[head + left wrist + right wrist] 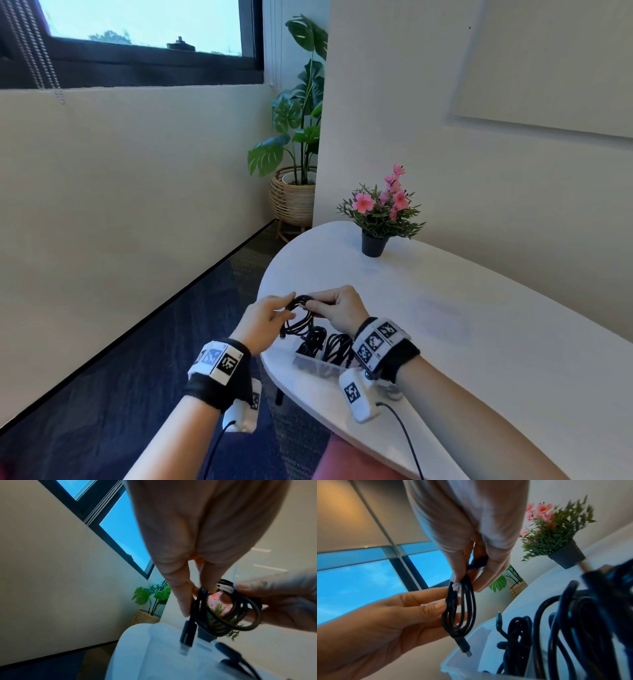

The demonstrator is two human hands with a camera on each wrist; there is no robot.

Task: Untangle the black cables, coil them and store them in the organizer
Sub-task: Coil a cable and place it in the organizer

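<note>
Both your hands are on one coiled black cable point(297, 313) at center frame: right hand point(337, 306) pinches its top, left hand point(262, 322) fingers grip its side, just above the clear organizer point(317, 366) already holding other black cables point(337, 346).

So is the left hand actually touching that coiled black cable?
Touching: in the right wrist view, the left hand has its fingertips against the coiled cable.

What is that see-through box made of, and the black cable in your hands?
The organizer looks like clear, frosted plastic: the table shows through its walls. The coiled cable looks rubbery with a matte skin, though it might be woven; its plug tip glints like metal.
</note>
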